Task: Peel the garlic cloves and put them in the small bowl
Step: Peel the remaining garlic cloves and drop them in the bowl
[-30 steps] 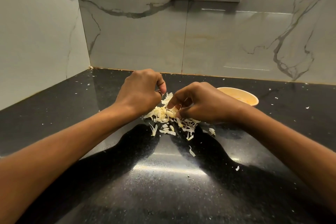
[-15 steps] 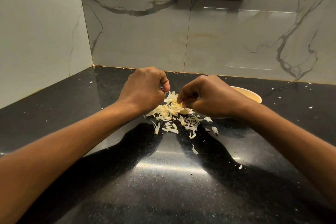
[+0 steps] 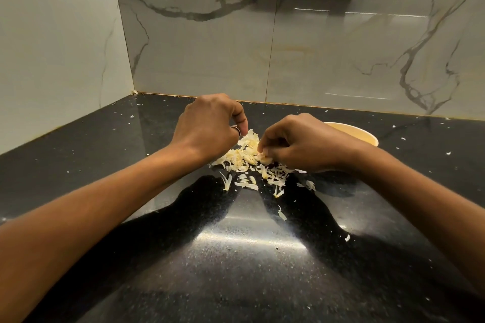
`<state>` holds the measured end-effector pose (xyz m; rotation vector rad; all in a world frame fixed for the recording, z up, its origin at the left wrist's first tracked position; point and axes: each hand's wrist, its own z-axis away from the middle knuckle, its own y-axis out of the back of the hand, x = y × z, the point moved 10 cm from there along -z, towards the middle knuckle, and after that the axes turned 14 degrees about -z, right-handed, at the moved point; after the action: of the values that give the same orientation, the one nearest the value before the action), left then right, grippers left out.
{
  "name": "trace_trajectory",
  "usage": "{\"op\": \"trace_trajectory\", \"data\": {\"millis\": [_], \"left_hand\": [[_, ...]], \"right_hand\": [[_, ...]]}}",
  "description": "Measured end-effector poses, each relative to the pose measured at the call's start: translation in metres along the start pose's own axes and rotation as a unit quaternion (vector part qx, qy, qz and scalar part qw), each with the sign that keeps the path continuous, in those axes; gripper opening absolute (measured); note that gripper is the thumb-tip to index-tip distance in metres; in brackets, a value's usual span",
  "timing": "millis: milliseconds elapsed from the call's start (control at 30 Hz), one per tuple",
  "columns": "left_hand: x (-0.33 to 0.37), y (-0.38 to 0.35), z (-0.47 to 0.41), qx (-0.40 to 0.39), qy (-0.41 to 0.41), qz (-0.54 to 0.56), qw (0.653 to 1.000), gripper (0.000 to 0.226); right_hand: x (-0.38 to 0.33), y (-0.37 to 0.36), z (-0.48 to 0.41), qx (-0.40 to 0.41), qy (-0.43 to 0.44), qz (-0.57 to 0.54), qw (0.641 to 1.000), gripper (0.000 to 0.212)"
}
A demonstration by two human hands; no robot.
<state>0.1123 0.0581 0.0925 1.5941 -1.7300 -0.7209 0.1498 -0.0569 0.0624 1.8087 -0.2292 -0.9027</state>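
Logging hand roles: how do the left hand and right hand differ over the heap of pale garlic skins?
The right hand pinches a pale garlic clove at its fingertips; the left hand is curled, what it holds hidden. The left wears a ring; the right shows none. The right hand hides part of the small cream bowl; the left does not. Both are at the skin heap.
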Motion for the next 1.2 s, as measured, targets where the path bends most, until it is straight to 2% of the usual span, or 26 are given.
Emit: {"op": "trace_trajectory", "data": {"millis": [300, 567, 767, 900, 967, 1200], "left_hand": [[0.001, 0.000, 0.000, -0.001, -0.004, 0.007, 1.000, 0.032], [0.002, -0.002, 0.000, 0.001, -0.010, 0.017, 1.000, 0.027], [0.000, -0.006, -0.005, -0.017, -0.001, 0.041, 0.999, 0.035], [0.004, -0.015, -0.004, -0.064, 0.003, 0.146, 0.987, 0.009], [0.010, -0.020, -0.003, -0.088, -0.003, 0.178, 0.980, 0.003], [0.007, -0.029, 0.000, -0.110, 0.015, 0.186, 0.976, 0.014]], "right_hand": [[0.001, -0.001, 0.002, -0.026, -0.001, 0.001, 1.000, 0.022], [-0.004, -0.001, 0.000, -0.010, 0.025, 0.010, 1.000, 0.023], [-0.005, 0.019, 0.000, 0.048, 0.036, -0.032, 0.998, 0.022], [-0.004, 0.023, 0.000, 0.092, 0.039, -0.039, 0.994, 0.015], [-0.002, 0.026, 0.000, 0.123, 0.034, -0.046, 0.991, 0.011], [-0.001, 0.028, 0.003, 0.176, 0.014, -0.097, 0.980, 0.009]]}}
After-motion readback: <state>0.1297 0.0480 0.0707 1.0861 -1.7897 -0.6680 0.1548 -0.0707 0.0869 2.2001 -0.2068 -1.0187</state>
